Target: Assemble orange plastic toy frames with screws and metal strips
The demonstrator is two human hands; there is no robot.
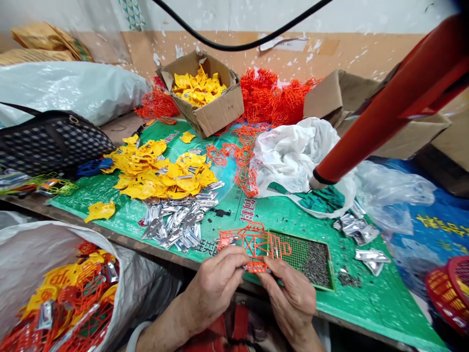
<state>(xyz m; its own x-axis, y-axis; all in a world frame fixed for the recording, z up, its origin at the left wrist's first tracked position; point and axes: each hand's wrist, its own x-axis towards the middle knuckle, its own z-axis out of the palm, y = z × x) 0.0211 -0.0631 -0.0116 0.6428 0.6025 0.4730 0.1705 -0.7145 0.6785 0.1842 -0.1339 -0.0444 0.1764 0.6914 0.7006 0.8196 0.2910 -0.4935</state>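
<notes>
Your left hand (214,288), lower centre: fingers curled, pinched on lower edge of orange lattice piece (256,244). Your right hand (289,293) just right of it, thumb and fingers clamped on same piece, held above table edge. One piece in hand. Behind: one green tray (331,274) of small dark screws; one cardboard box (216,115), upper centre.

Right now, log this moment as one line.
left hand: holds orange frame | right hand: holds same frame | green tray: beside right hand | metal clips: piled left
</notes>
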